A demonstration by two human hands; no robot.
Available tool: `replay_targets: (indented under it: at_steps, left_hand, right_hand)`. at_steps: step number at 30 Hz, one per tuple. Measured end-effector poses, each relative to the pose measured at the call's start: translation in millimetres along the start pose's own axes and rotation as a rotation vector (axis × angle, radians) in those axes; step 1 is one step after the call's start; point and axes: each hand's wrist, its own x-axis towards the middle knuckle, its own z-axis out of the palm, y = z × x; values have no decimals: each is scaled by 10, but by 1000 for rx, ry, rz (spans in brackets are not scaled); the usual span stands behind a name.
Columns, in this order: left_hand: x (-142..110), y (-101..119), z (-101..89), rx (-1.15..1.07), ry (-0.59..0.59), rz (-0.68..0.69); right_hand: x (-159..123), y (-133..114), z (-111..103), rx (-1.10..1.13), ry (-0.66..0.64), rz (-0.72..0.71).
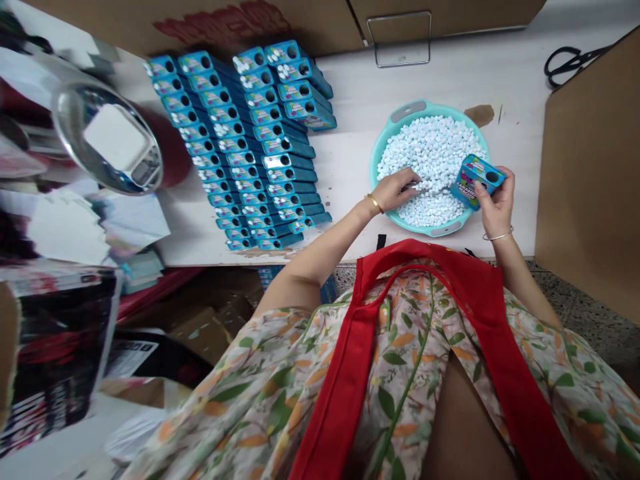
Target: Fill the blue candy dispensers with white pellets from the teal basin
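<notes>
A turquoise basin (381, 137) with grey handle pads holds a heap of small white candy-like pellets (430, 143). My left hand (397, 189) reaches in from the left, its curled fingers down among the pellets; what they hold is hidden. On the basin's right side, my right hand (497, 203) grips a small blue printed box (473, 183), thumb on its front. The box is tilted over the basin rim, and a dark round hole shows in its top end.
Several rows of similar blue boxes (243, 157) stand left of the basin. A white scale (117, 137) sits on a round metal tin further left. Cardboard boxes (590, 173) border the right and back. Black scissors (570, 63) and a wire stand (400, 40) lie behind.
</notes>
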Motion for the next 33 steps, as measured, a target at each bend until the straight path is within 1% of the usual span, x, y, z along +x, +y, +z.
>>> replay_targets:
  at_steps: [3, 6, 8, 10, 13, 15, 18, 24, 26, 27, 28, 29, 30, 32, 33]
  left_hand:
    - [-101, 95, -216, -3, 48, 76]
    - [-197, 288, -487, 53, 67, 135]
    - [-237, 454, -662, 110, 64, 159]
    - [-246, 633, -808, 172, 46, 178]
    - [-213, 900, -968, 284, -10, 185]
    - [-182, 1068, -1044, 374, -55, 174]
    - [-153, 1309, -1118, 497, -100, 144]
    - [-139, 1873, -1124, 652, -135, 92]
    - [-146, 1974, -1134, 686, -152, 91]
    - [-157, 1958, -1147, 693, -144, 93]
    - [-177, 1885, -1163, 689, -117, 93]
    - [-207, 1749, -1176, 674, -67, 93]
    - [-247, 1557, -1179, 649, -7, 88]
    - [-349, 1053, -1125, 589, 91, 43]
    - [-401, 782, -1054, 560, 97, 1]
  right_hand:
    - [-40, -58, -157, -99, 22, -91]
    - [-85, -100, -222, -220, -11, -157]
    - [-111, -110, -200, -283, -45, -198]
    - [-131, -116, -134, -329, -81, -238]
    - [-150, -130, 9, -362, -144, -287]
    - [-161, -143, 103, -375, -176, -300]
    - [-177, -150, 203, -394, -191, -282]
    - [-189, -119, 289, -364, -197, -290]
    - [-189, -113, 297, -340, -193, -292]
    - [-189, -112, 294, -328, -187, -287]
    - [-189, -113, 284, -317, -179, -278]
    - [-189, -114, 265, -307, -168, -262]
    - [-189, -115, 238, -297, -151, -242]
    - [-187, -115, 163, -276, -102, -187]
    - [-185, -112, 118, -262, -72, -158]
